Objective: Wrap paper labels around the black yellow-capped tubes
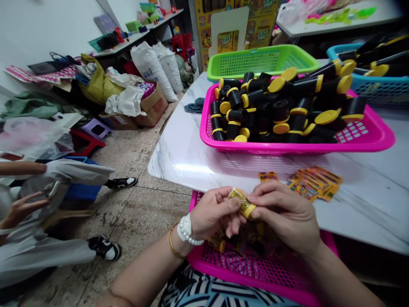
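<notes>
Between my two hands is a small yellow-labelled canister, tilted, with a yellow end toward the right. My left hand has its fingers and thumb closed around the canister's left side. The thumb and fingertips of my right hand pinch its right end. Below them, a pink basket on my lap holds several labelled canisters, partly hidden by my hands. Just beyond my right hand, a fanned pile of orange printed labels lies on the white table, with another label beside it.
A second pink basket stands on the table, heaped with black canisters with yellow lids. Behind it are a green basket and a blue basket of canisters. A seated person holds a phone at left. Sacks stand along the wall.
</notes>
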Demonstrator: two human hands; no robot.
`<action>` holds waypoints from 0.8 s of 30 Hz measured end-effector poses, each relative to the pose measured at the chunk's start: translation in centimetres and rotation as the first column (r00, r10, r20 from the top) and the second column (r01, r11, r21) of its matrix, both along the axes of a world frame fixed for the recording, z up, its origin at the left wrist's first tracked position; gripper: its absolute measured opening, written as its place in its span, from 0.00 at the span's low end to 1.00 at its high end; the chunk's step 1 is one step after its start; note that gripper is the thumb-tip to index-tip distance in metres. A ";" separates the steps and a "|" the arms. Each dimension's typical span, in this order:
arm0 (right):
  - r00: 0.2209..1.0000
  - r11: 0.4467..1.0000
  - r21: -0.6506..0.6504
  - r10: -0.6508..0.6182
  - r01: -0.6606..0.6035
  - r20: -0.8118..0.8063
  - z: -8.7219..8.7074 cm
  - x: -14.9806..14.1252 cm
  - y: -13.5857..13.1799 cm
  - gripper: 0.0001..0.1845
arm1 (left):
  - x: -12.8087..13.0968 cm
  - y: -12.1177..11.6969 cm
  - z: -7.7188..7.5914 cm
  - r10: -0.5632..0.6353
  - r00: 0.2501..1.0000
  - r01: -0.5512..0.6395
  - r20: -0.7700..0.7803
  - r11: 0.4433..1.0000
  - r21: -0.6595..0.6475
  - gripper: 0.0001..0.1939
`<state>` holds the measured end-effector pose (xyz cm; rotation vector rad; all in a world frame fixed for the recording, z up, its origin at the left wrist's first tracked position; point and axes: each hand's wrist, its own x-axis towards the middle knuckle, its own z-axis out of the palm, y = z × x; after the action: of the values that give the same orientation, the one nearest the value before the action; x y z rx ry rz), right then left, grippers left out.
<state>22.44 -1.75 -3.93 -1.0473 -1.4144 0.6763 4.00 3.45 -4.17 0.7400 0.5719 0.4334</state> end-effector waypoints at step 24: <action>0.980 0.998 0.035 0.040 -0.048 0.195 -1.1 -0.6 -1.2 0.22 | -0.4 -1.5 0.0 0.116 0.992 -0.118 -0.046 0.992 -0.040 0.24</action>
<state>21.83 -2.92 -5.00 -1.0756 -1.6175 0.5874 3.59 1.94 -4.19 0.6783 0.6655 0.5131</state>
